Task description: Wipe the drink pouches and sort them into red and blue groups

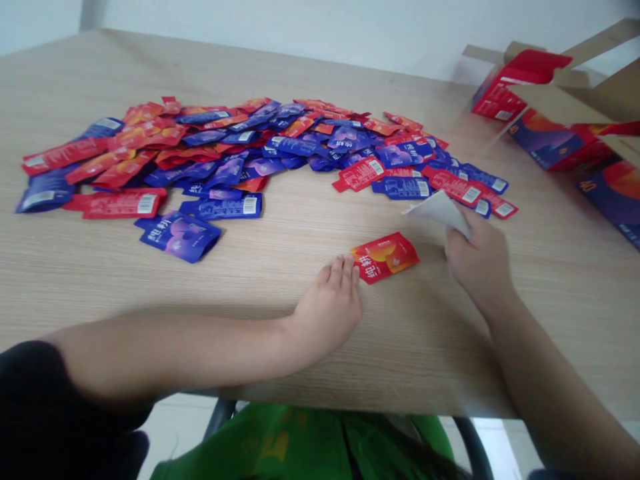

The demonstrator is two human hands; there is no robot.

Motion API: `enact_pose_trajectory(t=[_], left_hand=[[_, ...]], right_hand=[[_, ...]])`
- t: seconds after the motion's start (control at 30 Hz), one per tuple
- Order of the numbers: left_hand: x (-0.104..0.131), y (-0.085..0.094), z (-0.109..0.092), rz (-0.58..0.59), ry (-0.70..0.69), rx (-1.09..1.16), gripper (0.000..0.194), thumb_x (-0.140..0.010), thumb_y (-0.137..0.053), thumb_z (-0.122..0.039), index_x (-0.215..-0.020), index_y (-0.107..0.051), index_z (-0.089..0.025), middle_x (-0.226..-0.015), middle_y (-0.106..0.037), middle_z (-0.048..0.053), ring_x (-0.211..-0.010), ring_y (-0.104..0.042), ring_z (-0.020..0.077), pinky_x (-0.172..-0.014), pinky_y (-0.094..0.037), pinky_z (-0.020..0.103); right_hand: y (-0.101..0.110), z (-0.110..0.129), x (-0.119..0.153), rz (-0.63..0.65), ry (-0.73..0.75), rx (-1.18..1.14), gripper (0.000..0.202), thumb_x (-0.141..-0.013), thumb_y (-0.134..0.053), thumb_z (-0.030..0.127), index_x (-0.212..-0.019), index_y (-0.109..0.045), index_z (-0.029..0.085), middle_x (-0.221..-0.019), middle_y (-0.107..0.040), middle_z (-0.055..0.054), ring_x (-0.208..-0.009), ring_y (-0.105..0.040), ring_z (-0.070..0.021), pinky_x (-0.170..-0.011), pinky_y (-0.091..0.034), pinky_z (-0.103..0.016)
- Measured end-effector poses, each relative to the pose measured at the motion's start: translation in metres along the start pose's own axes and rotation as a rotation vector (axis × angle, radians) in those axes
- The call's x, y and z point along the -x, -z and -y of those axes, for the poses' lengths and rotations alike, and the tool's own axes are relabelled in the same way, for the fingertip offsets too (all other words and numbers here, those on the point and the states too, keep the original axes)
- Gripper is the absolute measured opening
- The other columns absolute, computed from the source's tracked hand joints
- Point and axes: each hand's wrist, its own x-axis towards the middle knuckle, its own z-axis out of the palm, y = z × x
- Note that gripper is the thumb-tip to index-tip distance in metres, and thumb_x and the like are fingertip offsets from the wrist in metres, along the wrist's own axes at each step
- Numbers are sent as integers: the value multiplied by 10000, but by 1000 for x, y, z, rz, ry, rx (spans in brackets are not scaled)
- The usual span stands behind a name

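A red pouch (387, 259) with an orange print lies flat on the table in front of me, its label side up. My left hand (333, 293) is closed with its fingers together at the pouch's left end; the thumb is hidden. To the right of the pouch, my right hand (477, 257) is raised a little and closed on a folded white tissue (443, 210), which sticks out towards the upper left. The tissue is apart from the red pouch. Beyond both hands spreads a long heap of red and blue pouches (300, 143).
A blue pouch (181, 235) lies at the heap's near left edge. On the right stand opened cartons: a red carton (505, 83) at the back, a blue and red carton (555, 140), and another blue carton (615, 193) cut by the frame. The wooden table (225, 287) ends near my lap.
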Motion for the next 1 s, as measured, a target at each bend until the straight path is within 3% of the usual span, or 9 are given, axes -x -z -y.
enact_pose_trajectory(t=[0.1, 0.17, 0.23, 0.3, 0.43, 0.63, 0.8, 0.9, 1.0], left_hand=[[-2, 3, 1, 5, -3, 9, 469, -962, -435, -190, -1353, -529, 52, -1381, -518, 280, -1265, -548, 365, -970, -503, 426], [-3, 5, 2, 29, -20, 34, 418, -942, -453, -158, -1282, -603, 34, -1305, -596, 266, -1208, -595, 359, -949, -511, 430], [-4, 6, 2, 48, -27, 54, 374, -928, -468, -141, -1205, -659, 22, -1215, -659, 253, -1147, -633, 349, -929, -518, 427], [-3, 4, 2, 23, -14, 49, 392, -934, -467, -154, -1234, -637, 32, -1241, -642, 259, -1163, -624, 349, -934, -517, 424], [-1, 0, 0, -37, 12, 12, 484, -951, -464, -200, -1354, -521, 63, -1372, -526, 281, -1253, -559, 361, -960, -508, 416], [-1, -2, 0, -33, 8, 16, 422, -943, -480, -181, -1276, -602, 48, -1302, -587, 278, -1222, -584, 367, -936, -513, 428], [0, -2, 0, -65, 25, 7, 492, -944, -489, -214, -1341, -530, 72, -1358, -528, 297, -1243, -565, 373, -942, -510, 422], [0, 0, 0, -45, 9, 22, 418, -929, -500, -181, -1262, -611, 46, -1286, -599, 283, -1178, -617, 358, -931, -512, 430], [0, 0, 1, -19, -16, 43, 366, -909, -514, -155, -1196, -663, 17, -1200, -663, 259, -1114, -653, 341, -926, -514, 431]], right_hand=[[-7, 30, 31, 4, 195, -45, 604, -884, -388, 151, -1487, -405, 164, -1439, -524, -145, -1322, -496, -316, -1070, -436, -545], [-22, 48, 54, 148, 423, -36, 613, -868, -334, 88, -1477, -399, 102, -1476, -473, -177, -1383, -425, -295, -1124, -390, -523], [-39, 55, 63, 260, 546, 2, 574, -865, -321, 75, -1421, -449, 22, -1495, -433, -217, -1427, -347, -302, -1167, -328, -521], [-49, 49, 58, 288, 522, 32, 556, -851, -335, 75, -1379, -484, -14, -1494, -426, -235, -1432, -333, -314, -1183, -287, -539], [-47, 25, 37, 192, 319, 50, 609, -821, -349, 67, -1421, -454, 54, -1468, -469, -215, -1394, -399, -326, -1132, -319, -615], [-43, 32, 52, 275, 571, 12, 612, -819, -338, 53, -1416, -468, 22, -1510, -412, -214, -1447, -310, -286, -1180, -292, -545], [-45, 29, 42, 201, 324, 93, 613, -827, -341, 63, -1428, -431, -15, -1485, -422, -261, -1420, -350, -342, -1153, -301, -603], [-47, 41, 52, 244, 468, 80, 579, -845, -342, 74, -1400, -451, -49, -1500, -394, -270, -1442, -306, -331, -1176, -294, -551], [-48, 48, 60, 301, 587, 27, 585, -860, -316, 72, -1427, -453, 38, -1514, -414, -197, -1449, -305, -268, -1185, -303, -508]])
